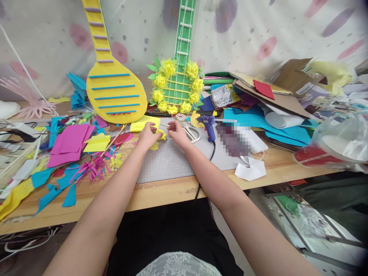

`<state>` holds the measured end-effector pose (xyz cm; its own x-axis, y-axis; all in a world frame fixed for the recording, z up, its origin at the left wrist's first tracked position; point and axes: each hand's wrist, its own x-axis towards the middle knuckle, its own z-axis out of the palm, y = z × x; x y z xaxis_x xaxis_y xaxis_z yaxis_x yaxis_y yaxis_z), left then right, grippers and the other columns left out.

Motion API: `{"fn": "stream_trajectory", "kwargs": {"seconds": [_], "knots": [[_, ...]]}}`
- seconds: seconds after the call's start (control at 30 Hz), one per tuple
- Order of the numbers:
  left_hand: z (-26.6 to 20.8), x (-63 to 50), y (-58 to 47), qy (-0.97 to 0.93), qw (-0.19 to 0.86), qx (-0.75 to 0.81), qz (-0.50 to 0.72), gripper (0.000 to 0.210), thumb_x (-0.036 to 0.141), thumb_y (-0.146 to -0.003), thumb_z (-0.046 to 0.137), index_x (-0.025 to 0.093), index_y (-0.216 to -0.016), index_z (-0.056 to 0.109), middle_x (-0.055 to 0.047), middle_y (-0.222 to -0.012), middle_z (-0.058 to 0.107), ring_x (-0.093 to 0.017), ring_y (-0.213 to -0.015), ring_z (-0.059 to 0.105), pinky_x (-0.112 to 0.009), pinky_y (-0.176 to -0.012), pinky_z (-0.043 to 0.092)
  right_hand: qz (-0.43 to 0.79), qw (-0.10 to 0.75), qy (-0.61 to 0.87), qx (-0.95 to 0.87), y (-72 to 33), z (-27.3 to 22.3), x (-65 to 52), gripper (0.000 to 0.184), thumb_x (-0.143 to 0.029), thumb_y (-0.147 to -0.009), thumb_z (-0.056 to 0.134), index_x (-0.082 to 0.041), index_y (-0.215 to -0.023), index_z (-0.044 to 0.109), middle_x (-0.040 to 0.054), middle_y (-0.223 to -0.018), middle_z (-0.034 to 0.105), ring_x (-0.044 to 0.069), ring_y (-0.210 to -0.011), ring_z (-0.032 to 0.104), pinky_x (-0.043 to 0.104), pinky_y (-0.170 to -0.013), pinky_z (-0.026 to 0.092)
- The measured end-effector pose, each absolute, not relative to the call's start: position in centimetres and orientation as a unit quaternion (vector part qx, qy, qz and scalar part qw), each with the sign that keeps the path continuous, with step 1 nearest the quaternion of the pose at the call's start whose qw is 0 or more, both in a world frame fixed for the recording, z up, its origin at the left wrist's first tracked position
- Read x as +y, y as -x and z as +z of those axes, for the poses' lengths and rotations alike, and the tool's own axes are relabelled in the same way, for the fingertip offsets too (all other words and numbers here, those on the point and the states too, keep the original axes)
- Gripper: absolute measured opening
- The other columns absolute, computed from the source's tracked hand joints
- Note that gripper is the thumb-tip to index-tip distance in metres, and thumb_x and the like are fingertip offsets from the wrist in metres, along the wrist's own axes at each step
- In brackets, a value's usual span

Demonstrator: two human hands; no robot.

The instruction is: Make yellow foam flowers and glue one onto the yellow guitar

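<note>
Over the grey cutting mat [163,168], my left hand [148,136] pinches a crumpled yellow paper flower [161,134]. My right hand [177,134] is just to its right, fingers curled toward the flower. A thin line shows by its fingertips; whether they grip it is too small to tell. Behind my left hand lies folded yellow crepe paper [145,124]. White-handled scissors [193,135] rest beside my right hand. A blue glue gun [209,126] lies further right, its black cord running over the table edge.
A yellow paper lute shape [115,90] and a green one [184,42] ringed with yellow flowers lean at the back. Magenta paper [69,143] and coloured scraps cover the left. Blue sheets [247,119], cardboard and a red-and-white cup [319,151] crowd the right.
</note>
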<state>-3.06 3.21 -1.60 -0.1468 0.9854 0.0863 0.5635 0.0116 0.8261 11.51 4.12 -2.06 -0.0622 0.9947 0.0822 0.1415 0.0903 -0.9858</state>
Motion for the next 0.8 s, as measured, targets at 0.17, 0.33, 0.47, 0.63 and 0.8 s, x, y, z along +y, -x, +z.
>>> {"fn": "stream_trajectory", "kwargs": {"seconds": [0.17,0.33,0.47,0.63,0.8], "knots": [[-1.7,2.9,3.2,-0.571,0.289,0.656,0.4,0.051,0.029,-0.059,0.074,0.019,-0.104,0.052,-0.005,-0.091,0.063,-0.018,-0.083,0.062,-0.033,-0.079,0.047,0.457,0.482,0.499,-0.556,-11.7,-1.6,4.0,0.029,-0.01,-0.061,0.044,-0.021,-0.087,0.044,-0.0034,-0.077,0.051,0.011,-0.072,0.052,0.033,-0.081,0.046],[-0.8,3.3,4.0,-0.577,0.271,0.636,0.435,0.031,0.032,-0.071,0.062,0.016,-0.097,0.059,-0.007,-0.09,0.066,-0.019,-0.083,0.062,-0.032,-0.08,0.047,0.449,0.496,0.505,-0.545,-12.0,-1.8,4.3,0.023,-0.013,-0.067,0.047,-0.021,-0.089,0.047,-0.0029,-0.078,0.053,0.011,-0.071,0.052,0.03,-0.074,0.046],[0.5,3.5,5.9,-0.576,0.198,0.66,0.44,0.018,0.03,-0.078,0.051,0.017,-0.081,0.062,-0.006,-0.085,0.067,-0.019,-0.082,0.061,-0.031,-0.079,0.045,0.456,0.479,0.513,-0.547,-12.7,-1.4,4.6,0.009,-0.022,-0.077,0.047,-0.02,-0.086,0.05,-0.0045,-0.066,0.05,0.009,-0.059,0.048,0.024,-0.061,0.043],[1.5,2.3,7.9,-0.634,0.146,0.695,0.304,0.019,0.03,-0.076,0.053,0.021,-0.059,0.057,-0.003,-0.058,0.058,-0.02,-0.064,0.055,-0.032,-0.069,0.043,0.438,0.453,0.513,-0.583,-14.2,0.6,4.5,0.006,-0.021,-0.08,0.046,-0.02,-0.081,0.051,-0.006,-0.057,0.044,0.008,-0.049,0.04,0.022,-0.053,0.035],[0.9,0.7,7.8,-0.676,0.164,0.686,0.213,0.014,0.028,-0.067,0.064,0.022,-0.057,0.056,-0.002,-0.059,0.059,-0.02,-0.06,0.054,-0.03,-0.062,0.04,0.395,0.404,0.535,-0.628,-16.6,1.1,3.3,0.013,-0.028,-0.079,0.05,-0.018,-0.076,0.056,-0.0064,-0.052,0.043,0.008,-0.047,0.039,0.022,-0.052,0.033]]}}
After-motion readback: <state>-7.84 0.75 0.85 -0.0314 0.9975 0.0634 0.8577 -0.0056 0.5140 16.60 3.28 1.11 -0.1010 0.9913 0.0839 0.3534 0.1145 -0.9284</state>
